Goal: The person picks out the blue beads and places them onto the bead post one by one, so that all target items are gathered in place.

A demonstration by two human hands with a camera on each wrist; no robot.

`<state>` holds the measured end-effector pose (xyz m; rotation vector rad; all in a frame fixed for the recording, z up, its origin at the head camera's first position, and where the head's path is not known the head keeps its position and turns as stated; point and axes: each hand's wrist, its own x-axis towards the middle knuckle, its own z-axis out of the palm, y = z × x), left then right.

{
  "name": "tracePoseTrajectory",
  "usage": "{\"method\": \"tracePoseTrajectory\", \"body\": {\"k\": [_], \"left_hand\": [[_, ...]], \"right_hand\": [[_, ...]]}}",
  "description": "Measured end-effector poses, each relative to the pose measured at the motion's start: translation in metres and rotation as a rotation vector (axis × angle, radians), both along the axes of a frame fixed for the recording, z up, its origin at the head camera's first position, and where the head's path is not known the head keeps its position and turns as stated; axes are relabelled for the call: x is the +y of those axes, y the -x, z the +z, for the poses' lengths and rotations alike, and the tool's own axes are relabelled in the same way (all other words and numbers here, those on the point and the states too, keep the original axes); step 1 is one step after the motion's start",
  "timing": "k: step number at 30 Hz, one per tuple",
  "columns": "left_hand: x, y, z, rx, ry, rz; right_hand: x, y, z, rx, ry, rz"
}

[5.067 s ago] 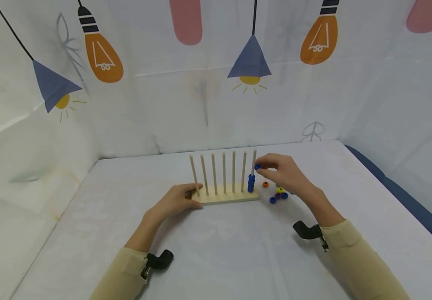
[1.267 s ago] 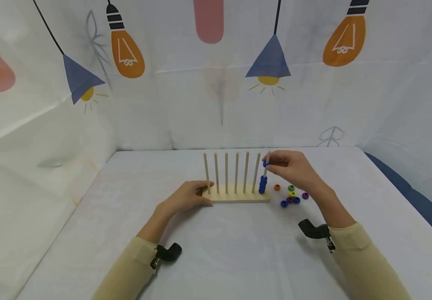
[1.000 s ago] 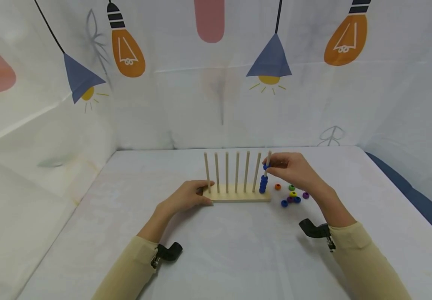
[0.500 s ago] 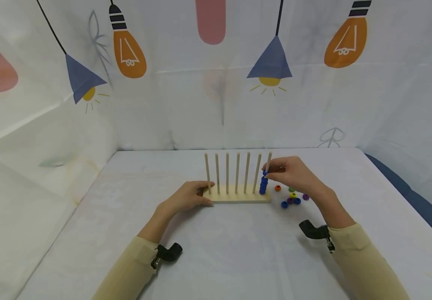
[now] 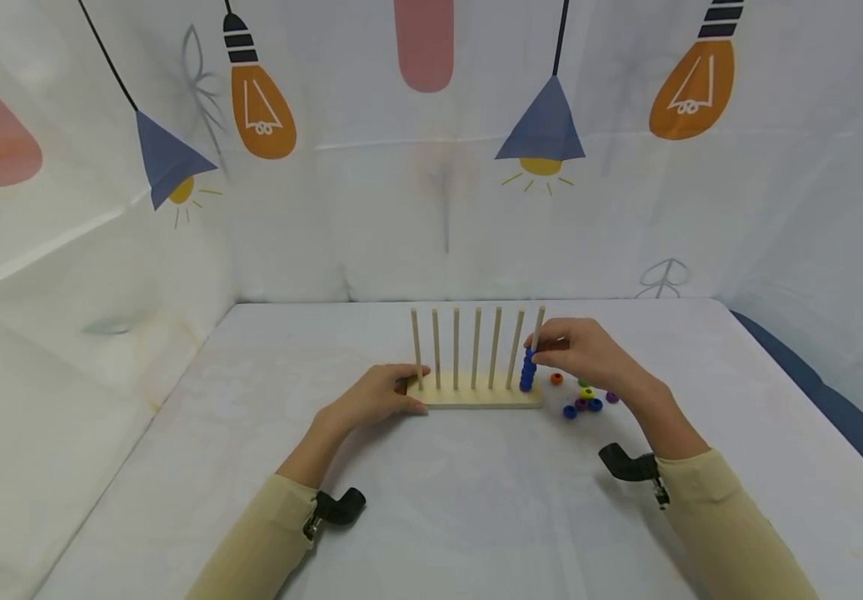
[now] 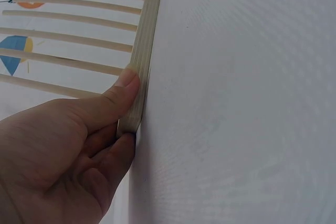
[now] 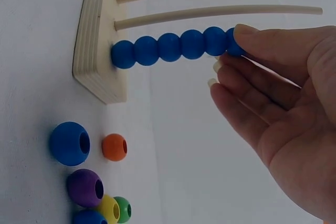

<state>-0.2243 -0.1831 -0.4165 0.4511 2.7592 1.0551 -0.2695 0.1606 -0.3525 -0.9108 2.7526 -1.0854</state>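
A wooden peg stand (image 5: 484, 401) with a row of upright dowels stands on the table. My left hand (image 5: 375, 394) grips its left end, thumb along the front edge and fingers curled at the end in the left wrist view. On the rightmost dowel sits a stack of blue beads (image 7: 169, 47). My right hand (image 5: 585, 352) pinches one more blue bead (image 7: 234, 44) between thumb and fingers on that dowel, right at the top of the stack. The other dowels (image 6: 73, 38) carry no beads.
Loose beads lie right of the stand: an orange bead (image 7: 114, 147), a blue bead (image 7: 70, 143), a purple bead (image 7: 85, 188), a yellow bead (image 7: 108, 209), a green bead (image 7: 123, 210) and others. A white patterned cloth (image 5: 371, 225) hangs behind the white table (image 5: 446, 517).
Over the last seconds my right hand has brought the blue bead onto the rightmost dowel and slid it down to the stack. My left hand keeps its grip on the stand.
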Motion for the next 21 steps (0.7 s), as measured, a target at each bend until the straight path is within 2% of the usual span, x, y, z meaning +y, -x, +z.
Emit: {"method": "tracePoseTrajectory", "body": {"k": [9,21], "left_hand": [[0.0008,-0.0008,-0.0010,-0.009,0.002,0.011],[-0.0005,-0.0015,-0.0005,-0.007,-0.016,-0.005]], "right_hand": [[-0.0012,-0.0006,0.0006,-0.022,-0.007,0.003],[-0.0009,-0.0012,-0.0003,-0.018,-0.016,0.002]]}}
